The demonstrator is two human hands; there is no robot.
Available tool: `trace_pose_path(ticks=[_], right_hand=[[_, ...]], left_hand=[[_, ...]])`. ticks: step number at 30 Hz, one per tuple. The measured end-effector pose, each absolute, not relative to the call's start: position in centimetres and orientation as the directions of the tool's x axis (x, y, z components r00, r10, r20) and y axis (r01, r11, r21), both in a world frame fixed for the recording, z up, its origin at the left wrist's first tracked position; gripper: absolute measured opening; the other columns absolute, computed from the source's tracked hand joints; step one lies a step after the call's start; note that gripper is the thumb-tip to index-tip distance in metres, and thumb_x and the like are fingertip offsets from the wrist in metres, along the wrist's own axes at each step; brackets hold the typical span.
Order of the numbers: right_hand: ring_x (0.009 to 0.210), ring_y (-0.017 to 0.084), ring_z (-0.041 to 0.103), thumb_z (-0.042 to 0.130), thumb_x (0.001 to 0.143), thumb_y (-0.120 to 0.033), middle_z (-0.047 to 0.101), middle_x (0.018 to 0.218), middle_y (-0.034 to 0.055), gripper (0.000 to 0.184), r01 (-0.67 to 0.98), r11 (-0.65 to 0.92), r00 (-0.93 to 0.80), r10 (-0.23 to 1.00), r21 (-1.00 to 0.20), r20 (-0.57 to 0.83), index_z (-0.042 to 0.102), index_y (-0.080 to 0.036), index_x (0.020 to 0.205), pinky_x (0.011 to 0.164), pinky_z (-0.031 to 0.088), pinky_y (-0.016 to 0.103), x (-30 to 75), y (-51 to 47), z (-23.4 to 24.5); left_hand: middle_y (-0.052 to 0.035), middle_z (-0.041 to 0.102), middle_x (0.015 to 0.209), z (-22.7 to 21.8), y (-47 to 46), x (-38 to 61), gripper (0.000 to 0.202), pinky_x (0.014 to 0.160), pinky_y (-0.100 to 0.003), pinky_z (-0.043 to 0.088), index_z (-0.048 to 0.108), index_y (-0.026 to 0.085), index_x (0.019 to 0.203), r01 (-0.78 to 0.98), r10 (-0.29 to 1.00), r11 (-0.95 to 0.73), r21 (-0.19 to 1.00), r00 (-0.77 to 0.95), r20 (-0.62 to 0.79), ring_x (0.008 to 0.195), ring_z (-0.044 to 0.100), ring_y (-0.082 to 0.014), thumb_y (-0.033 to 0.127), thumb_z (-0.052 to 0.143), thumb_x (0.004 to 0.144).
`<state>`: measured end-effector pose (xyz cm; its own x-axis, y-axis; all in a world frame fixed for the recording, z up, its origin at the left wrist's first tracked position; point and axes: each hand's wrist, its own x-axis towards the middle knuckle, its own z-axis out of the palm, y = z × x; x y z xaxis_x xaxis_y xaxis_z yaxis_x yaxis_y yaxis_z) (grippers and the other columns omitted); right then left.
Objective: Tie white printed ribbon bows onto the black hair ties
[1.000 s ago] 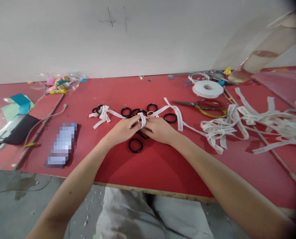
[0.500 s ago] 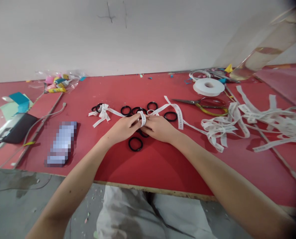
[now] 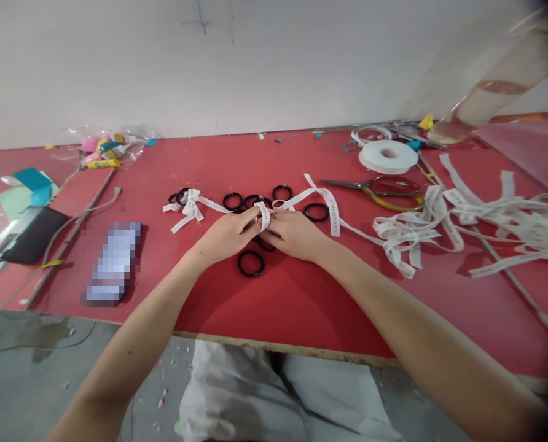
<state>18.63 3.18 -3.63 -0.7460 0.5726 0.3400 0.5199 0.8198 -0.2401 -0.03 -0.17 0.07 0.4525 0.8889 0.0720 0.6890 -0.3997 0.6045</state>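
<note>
Here, left hand [image 3: 225, 236] and right hand [image 3: 297, 235] together, each grip pinched shut on white ribbon [image 3: 263, 216] between fingertips

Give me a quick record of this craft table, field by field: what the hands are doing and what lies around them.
Left hand: pinching a white printed ribbon with its fingertips
Right hand: meets the left, grip on the same ribbon
Under the hands: a black hair tie lying on the red table
Behind the hands: more black hair ties; one finished ribbon bow to the left
Right side: scissors, ribbon roll, heap of cut ribbon strips
Left side: blurred flat object, cable
</note>
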Motion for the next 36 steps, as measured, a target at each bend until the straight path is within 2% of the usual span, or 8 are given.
trace_pose_path(ticks=[24, 36], right_hand=[[0.083, 0.022, 0.065, 0.050, 0.095, -0.025, 0.074, 0.096, 0.0102, 0.023, 0.531, 0.814, -0.744, 0.580, -0.233, 0.330, 0.071, -0.018, 0.095, 0.070, 0.043, 0.031, 18.63, 3.23, -3.65], [0.086, 0.024, 0.066, 0.048, 0.096, -0.025, 0.073, 0.098, 0.0113, 0.024, 0.531, 0.818, -0.754, 0.575, -0.220, 0.319, 0.071, -0.016, 0.098, 0.073, 0.045, 0.033, 18.67, 3.27, -3.66]], left_hand=[[-0.0059, 0.069, 0.090, 0.14, -0.34, -0.02, 0.028, 0.072, -0.025, 0.045, 0.059, 0.020, 0.115, 0.717, 0.890, -0.406, 0.567, 0.450, 0.069, 0.081, 0.064, -0.0172, 0.029, 0.038, 0.098], [-0.0066, 0.069, 0.093, 0.49, -0.44, 0.07, 0.034, 0.068, -0.025, 0.041, 0.056, 0.020, 0.123, 0.779, 0.889, -0.409, 0.475, 0.457, 0.016, 0.075, 0.061, -0.0168, 0.028, 0.034, 0.099]])
